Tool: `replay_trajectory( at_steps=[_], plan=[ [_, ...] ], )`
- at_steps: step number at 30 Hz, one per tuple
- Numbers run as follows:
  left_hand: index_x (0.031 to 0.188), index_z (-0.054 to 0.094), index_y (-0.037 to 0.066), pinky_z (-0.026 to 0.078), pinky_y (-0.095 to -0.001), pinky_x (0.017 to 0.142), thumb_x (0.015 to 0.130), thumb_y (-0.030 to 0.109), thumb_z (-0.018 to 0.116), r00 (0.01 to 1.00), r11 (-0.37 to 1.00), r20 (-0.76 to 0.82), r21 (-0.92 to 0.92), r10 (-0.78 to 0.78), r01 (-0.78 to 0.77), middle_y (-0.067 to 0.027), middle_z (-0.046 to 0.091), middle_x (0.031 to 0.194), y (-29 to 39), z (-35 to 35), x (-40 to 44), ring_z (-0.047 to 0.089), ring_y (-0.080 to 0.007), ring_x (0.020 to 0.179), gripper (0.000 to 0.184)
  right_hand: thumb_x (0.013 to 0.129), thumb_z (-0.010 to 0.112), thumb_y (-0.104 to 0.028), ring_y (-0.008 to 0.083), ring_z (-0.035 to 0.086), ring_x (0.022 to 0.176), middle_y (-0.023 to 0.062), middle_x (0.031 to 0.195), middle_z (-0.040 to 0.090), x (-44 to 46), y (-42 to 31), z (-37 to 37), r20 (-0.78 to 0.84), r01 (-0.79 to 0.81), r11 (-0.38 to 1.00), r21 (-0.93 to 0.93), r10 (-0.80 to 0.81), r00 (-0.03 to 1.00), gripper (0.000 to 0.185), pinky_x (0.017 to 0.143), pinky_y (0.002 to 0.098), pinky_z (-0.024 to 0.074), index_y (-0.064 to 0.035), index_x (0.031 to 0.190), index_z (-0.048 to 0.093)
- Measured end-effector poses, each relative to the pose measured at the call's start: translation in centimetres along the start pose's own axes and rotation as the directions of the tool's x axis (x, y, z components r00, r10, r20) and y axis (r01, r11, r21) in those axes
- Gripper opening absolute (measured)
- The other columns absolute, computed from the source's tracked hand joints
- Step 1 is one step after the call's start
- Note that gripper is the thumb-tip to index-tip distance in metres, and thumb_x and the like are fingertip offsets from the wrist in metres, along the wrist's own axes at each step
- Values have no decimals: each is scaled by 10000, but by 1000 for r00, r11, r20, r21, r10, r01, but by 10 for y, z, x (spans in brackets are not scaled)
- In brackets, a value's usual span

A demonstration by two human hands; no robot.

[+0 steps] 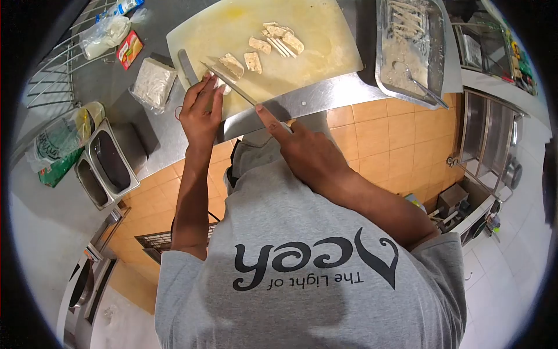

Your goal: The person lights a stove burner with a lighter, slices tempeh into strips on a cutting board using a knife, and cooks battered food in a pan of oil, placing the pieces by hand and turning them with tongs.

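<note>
- At the board's (pixel 325 38) near-left edge, a pale piece (pixel 225 89) sat under the left hand (pixel 200 110), mostly covered; its long axis couldn't be told.
- Key relation: the knife (pixel 235 88) ran just beside the piece, on the side toward the middle of the board. Its blade slanted, tip toward the board's left side, heel toward the near edge. Whether edge touched piece: couldn't tell.
- Left hand was the nearer one, fingertips right at the piece; right hand (pixel 311 148) was off the board's near edge, reaching the piece only through the blade.
- Left hand: seemed to grasp the piece, fingers bent down, thumb alongside; grip partly hidden. Forearm ran nearly straight out from the body.
- Right hand: gripped the knife's handle, index finger stretched along the blade's back. Forearm came in slantwise, elbow out to the right.
- Chunks (pixel 253 61) lay past the blade toward the board's middle; thin slices (pixel 283 48) farther in.
- Metal strip (pixel 187 67), maybe another blade, lay at the board's left side.
- Wrapped block (pixel 154 85) sat left of the board, off it; tray (pixel 378 58) stood right of the board.
</note>
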State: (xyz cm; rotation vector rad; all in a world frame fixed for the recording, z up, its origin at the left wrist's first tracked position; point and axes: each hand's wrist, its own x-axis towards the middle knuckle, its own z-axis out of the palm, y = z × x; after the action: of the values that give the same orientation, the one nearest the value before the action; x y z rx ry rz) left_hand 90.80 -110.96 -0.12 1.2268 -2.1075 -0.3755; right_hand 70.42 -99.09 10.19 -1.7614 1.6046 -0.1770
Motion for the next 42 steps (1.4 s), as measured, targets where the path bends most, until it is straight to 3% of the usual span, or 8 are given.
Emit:
replay_trajectory(
  at_steps=[3, 12, 18, 21, 27, 33, 39, 42],
  plan=[
    [1076, 710, 42, 554, -323, 828, 791, 22, 720, 1000, 1000, 7, 21, 16, -16, -102, 673, 1069, -1, 0, 0, 676, -227, 984, 286, 857, 514, -20, 434, 616, 643, 246, 873, 579, 3, 1, 1, -1, -21, 997, 72, 22, 1000, 750, 572, 492, 523, -231, 1510, 210],
    [1082, 708, 46, 554, -328, 849, 782, -3, 726, 1000, 1000, 1, 9, 6, -6, -114, 663, 1069, 0, 2, 0, 665, -233, 1021, 304, 845, 551, -22, 299, 641, 599, 179, 779, 584, 9, 9, 9, -8, 12, 1000, 6, -12, 1000, 750, 507, 372, 546, -171, 1505, 228],
    [1082, 709, 53, 557, -325, 839, 785, 3, 727, 1000, 999, 24, 44, 4, -5, -110, 663, 1068, 2, -1, 1, 670, -230, 1005, 302, 844, 564, -28, 284, 630, 588, 160, 738, 569, 22, 28, 33, -67, 66, 983, 173, -55, 996, 756, 519, 377, 544, -182, 1502, 227],
    [1085, 705, 51, 556, -327, 827, 792, 25, 727, 999, 998, 31, 54, 22, -24, -112, 665, 1063, 1, -2, 2, 673, -236, 981, 295, 852, 521, 4, 363, 598, 609, 204, 802, 575, 16, 29, 32, -86, 69, 974, 214, -52, 995, 777, 571, 447, 516, -248, 1515, 203],
    [1082, 689, 47, 548, -345, 791, 820, 76, 710, 1000, 999, -2, 44, -2, 2, -134, 664, 1052, 2, -2, 0, 671, -277, 945, 265, 866, 514, -22, 393, 620, 675, 227, 829, 602, 8, 34, 29, 17, -12, 990, 139, 10, 1000, 762, 610, 470, 519, -245, 1519, 190],
    [1085, 676, 50, 540, -365, 815, 833, 82, 693, 1000, 1000, 9, 10, -6, 6, -141, 657, 1066, 5, -3, 2, 660, -287, 982, 255, 870, 525, -49, 423, 618, 700, 229, 790, 609, 29, 23, 22, -110, 90, 976, 198, -69, 992, 736, 675, 495, 505, -230, 1512, 214],
    [1099, 669, 54, 544, -367, 804, 829, 69, 684, 1000, 1000, 9, -24, -7, 7, -129, 653, 1064, 4, -3, 2, 663, -290, 966, 271, 864, 531, -51, 418, 629, 747, 237, 820, 632, 14, 20, 6, 46, -30, 988, 151, 23, 999, 738, 679, 501, 503, -225, 1510, 220],
    [1098, 669, 58, 544, -367, 798, 824, 66, 683, 1000, 999, 11, -38, -9, 9, -125, 650, 1052, 6, -5, 2, 663, -292, 955, 275, 861, 531, -52, 421, 630, 761, 232, 828, 636, 7, 18, 3, 15, -29, 991, 127, 27, 1000, 746, 688, 504, 505, -238, 1511, 215]
  ],
)
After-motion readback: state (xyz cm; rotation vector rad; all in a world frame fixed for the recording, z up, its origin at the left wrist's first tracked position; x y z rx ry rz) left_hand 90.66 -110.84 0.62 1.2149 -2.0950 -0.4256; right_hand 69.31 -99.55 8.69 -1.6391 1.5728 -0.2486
